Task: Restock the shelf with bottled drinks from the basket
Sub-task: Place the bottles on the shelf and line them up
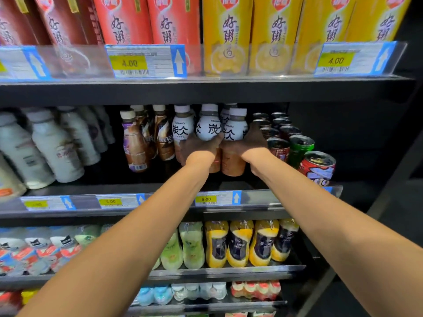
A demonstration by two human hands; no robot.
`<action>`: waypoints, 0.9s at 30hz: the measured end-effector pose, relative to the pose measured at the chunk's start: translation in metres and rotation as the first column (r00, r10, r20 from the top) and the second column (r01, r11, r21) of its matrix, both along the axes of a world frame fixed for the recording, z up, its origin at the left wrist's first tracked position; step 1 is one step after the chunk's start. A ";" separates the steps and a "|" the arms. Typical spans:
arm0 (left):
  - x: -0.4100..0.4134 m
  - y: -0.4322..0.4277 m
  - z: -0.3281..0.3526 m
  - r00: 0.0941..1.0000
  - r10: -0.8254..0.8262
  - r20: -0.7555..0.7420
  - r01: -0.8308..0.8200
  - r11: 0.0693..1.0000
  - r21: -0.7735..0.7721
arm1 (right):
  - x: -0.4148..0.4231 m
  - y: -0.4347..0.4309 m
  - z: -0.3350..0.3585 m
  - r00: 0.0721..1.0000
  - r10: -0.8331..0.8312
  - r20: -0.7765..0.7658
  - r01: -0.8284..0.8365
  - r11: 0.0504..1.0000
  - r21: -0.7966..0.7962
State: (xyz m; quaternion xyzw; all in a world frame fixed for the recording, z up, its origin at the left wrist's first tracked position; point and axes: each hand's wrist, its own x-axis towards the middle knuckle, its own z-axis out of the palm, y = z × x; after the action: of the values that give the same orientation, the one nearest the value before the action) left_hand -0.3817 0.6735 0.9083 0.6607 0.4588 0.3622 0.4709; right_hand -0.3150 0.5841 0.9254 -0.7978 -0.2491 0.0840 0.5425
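Bare forearms reach onto a dim black metal shelf. Left hand and right hand each grip white-labelled brown plastic bottles, with dark metal cans just right.

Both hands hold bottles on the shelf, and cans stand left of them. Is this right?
No. In the head view the cans stand to the right of the bottles. The left hand and right hand do hold them.

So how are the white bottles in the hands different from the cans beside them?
The white bottles are taller with white caps; the cans are shorter with flat metal tops. The left hand and right hand grip bottles, not cans. Both sit on the same shelf.
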 end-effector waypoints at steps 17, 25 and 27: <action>-0.005 0.014 -0.006 0.985 0.015 -0.174 0.029 0.968 0.250 | 0.018 0.016 -0.021 0.986 -0.018 0.168 0.032 0.996 -0.082; 0.003 0.007 -0.004 0.988 0.070 -0.136 -0.034 0.968 0.247 | 0.023 0.027 -0.025 0.964 -0.087 0.253 0.122 0.985 -0.125; 0.005 0.008 -0.004 0.988 0.065 -0.139 -0.029 0.968 0.249 | 0.023 0.029 -0.025 0.964 -0.103 0.243 0.133 0.985 -0.108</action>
State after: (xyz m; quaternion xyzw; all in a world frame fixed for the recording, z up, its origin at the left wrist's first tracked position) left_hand -0.3767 0.6810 0.9044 0.7278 0.4592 0.3781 0.3413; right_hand -0.2917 0.6131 0.9000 -0.8477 -0.2583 -0.0290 0.4625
